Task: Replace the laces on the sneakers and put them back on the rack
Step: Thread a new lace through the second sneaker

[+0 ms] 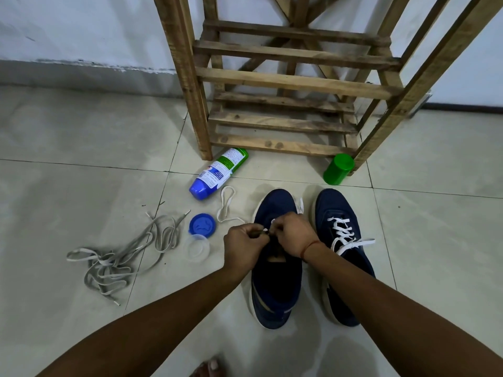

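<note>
You are over a floor point(81, 131) of pale, glossy square tiles with thin dark grout lines. It meets a white wall point(81, 28) along a scuffed grey base strip. A rough wooden rack point(294, 83) of slatted shelves stands against that wall, with nothing on the slats you can see.

Both navy sneakers sit on the tiles in front of the rack, side by side, toes pointing at it. Your left hand point(245, 248) and right hand point(292, 235) meet over the open sneaker point(275, 295). The fingers of both are curled and pinching the white lace point(226, 205) close to the eyelets. The rest of that lace loops out on the floor to the left, and a short end shows by the toe. A red thread point(310, 247) circles your right wrist. The laced sneaker point(343, 268) just beside it already carries a white lace crossed up its front, the ends trailing loose.

A tangle of grey laces point(117, 257) lies well off to the left. Between it and the open sneaker lie a blue cap point(202, 224) and a clear plastic lid point(197, 247), touching. A blue-and-green bottle point(217, 172) lies on its side near the rack's left leg, and a green cap point(339, 170) stands by the right leg. Toes point(209, 367) show at the bottom edge.
</note>
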